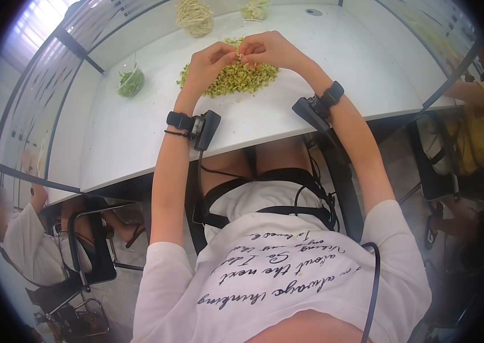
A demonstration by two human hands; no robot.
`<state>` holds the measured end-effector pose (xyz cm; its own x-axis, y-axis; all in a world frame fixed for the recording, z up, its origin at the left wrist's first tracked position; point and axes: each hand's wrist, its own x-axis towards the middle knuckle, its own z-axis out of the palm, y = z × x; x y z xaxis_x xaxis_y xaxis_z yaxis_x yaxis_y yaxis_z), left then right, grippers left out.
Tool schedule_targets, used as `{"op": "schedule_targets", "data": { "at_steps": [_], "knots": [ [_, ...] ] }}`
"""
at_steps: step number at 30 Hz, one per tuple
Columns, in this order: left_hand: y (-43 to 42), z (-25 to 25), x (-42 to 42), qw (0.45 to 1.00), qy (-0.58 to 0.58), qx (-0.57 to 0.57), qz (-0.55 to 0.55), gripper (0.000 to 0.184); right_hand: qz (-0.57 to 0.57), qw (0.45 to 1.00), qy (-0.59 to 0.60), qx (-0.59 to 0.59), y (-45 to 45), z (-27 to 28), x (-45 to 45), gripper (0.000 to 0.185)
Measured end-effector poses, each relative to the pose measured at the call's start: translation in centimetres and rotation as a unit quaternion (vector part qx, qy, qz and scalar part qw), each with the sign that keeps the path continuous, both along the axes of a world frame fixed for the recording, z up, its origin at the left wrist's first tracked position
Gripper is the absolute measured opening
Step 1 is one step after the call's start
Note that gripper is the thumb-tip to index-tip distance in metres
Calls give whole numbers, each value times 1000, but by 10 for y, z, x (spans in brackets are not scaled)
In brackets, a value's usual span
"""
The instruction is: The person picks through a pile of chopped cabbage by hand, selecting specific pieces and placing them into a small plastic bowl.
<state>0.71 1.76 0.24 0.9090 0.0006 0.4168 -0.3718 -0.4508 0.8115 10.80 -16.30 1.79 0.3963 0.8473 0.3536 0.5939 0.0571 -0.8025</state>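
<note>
- Left hand (214,60) is arching across the left part of the pile (230,83), its thumb and forefinger pinching a pale bit (239,56); to its left, well apart, a bowl (131,83) of greens is standing on the table (362,74).
- Strands (193,17), pale and heaped, are standing beyond the left hand, toward the far side, apart from the pile.
- Between the two sets of fingertips, the bit is sitting roughly over the pile's middle; which way its long axis is running, I cannot tell.
- Chopped and green, the pile is lying below and around the fingertips, spreading longer from left to right than from near to far; how high they are hovering over it is not showing.
- Beyond the fingertips, a tub (254,10) is standing near the strands.
- Right hand (268,48) is meeting the left from the other side, thumb and forefinger closing on the same bit; the left is crossing more of the pile and lying nearer its middle.
</note>
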Motion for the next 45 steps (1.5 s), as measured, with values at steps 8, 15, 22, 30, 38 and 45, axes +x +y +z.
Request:
{"op": "schedule_targets", "data": {
  "at_steps": [8,15,22,30,38,45],
  "knots": [
    [0,3,-2,999,-7,1,34,14,-6,999,-22,-41,-2,3,1,11],
    [5,3,-1,999,-12,-25,23,11,6,999,3,-45,-5,2,2,10],
    [0,1,-1,999,46,-2,-5,17,30,999,33,-17,-3,-1,4,16],
    [0,0,-1,995,78,-15,-61,17,15,998,43,-39,-2,-1,3,18],
    [-2,3,-2,989,103,-42,-95,17,23,998,17,-53,-4,3,0,17],
    [-3,10,-9,986,112,-60,-110,14,62,995,19,-74,-9,8,-3,13]
  ]
}}
